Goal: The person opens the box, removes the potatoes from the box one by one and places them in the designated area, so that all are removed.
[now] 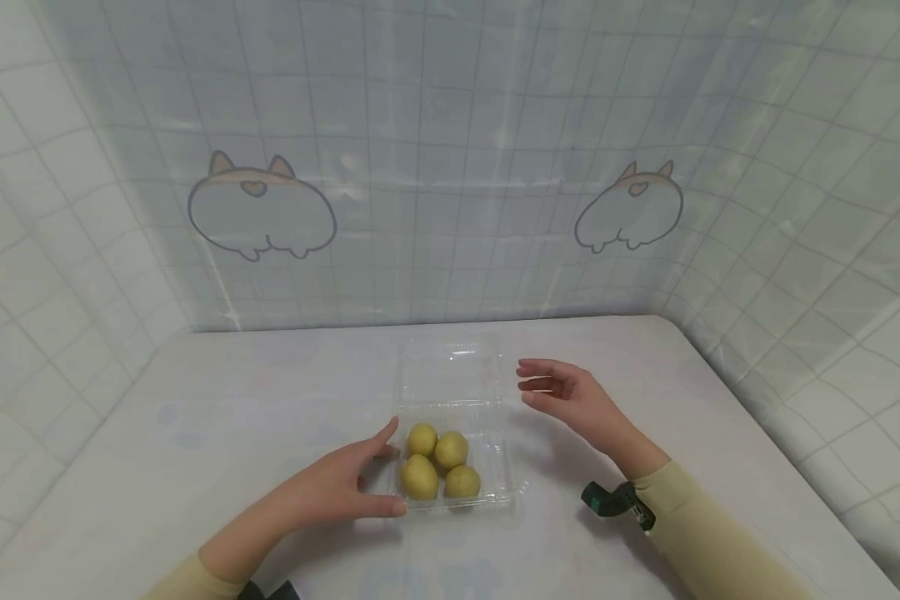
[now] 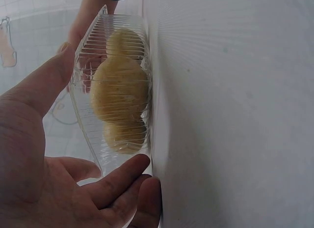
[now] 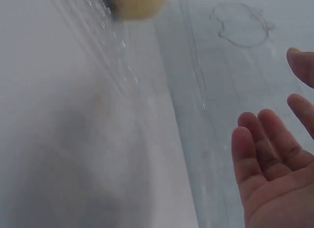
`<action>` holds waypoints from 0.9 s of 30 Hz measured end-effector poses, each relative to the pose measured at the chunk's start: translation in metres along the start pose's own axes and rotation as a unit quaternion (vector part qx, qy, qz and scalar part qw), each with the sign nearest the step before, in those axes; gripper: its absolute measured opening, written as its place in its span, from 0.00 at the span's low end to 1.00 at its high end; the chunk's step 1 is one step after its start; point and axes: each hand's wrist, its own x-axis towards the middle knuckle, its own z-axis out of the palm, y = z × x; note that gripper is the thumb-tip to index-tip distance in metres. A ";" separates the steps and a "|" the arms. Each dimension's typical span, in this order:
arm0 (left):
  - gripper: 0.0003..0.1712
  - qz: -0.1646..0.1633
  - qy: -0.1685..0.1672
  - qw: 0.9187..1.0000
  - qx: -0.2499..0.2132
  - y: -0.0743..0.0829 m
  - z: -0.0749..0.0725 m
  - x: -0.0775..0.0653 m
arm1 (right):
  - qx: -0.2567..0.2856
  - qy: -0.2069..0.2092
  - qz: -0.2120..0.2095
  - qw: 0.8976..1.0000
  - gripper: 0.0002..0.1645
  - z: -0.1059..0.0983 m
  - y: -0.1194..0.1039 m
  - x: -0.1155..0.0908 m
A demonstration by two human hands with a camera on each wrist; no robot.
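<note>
A clear plastic clamshell box (image 1: 491, 467) stands on the table with its lid (image 1: 450, 375) folded back, away from me. Several round yellow fruits (image 1: 452, 450) sit in the left part of its base; through the ribbed wall the fruits (image 2: 120, 88) look smooth and dull yellow. My left hand (image 1: 337, 483) is spread at the box's left side, thumb at the near corner and index finger by the hinge end. In the left wrist view, the left thumb (image 2: 54, 66) lies right at the rim. My right hand (image 1: 570, 396) hovers right of the lid, fingers loosely bent, holding nothing.
A white table (image 1: 255, 375) carries the box, with grid-patterned curtains (image 1: 450, 167) behind and on both sides. Cartoon animal prints mark the back curtain. Dark wrist mounts, such as the right one (image 1: 618, 500), stick out by the sleeves.
</note>
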 end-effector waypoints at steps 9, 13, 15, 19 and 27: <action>0.63 0.003 0.000 1.000 -0.001 0.001 0.001 -0.001 | 0.035 -0.062 -0.017 0.997 0.31 0.027 -0.011 -0.002; 0.64 -0.002 0.001 1.000 0.001 0.001 0.001 -0.001 | 0.034 -0.095 -0.021 0.995 0.29 0.037 -0.016 0.000; 0.63 -0.003 -0.001 1.000 -0.001 0.002 0.001 0.000 | 0.023 -0.110 -0.022 0.993 0.29 0.042 -0.017 0.001; 0.63 -0.007 -0.004 1.000 -0.004 0.003 0.002 0.000 | -0.017 -0.124 -0.035 0.992 0.29 0.052 -0.019 0.004; 0.63 -0.009 -0.002 1.000 -0.005 0.002 0.001 -0.001 | -0.111 -0.129 -0.070 0.983 0.29 0.070 -0.021 0.009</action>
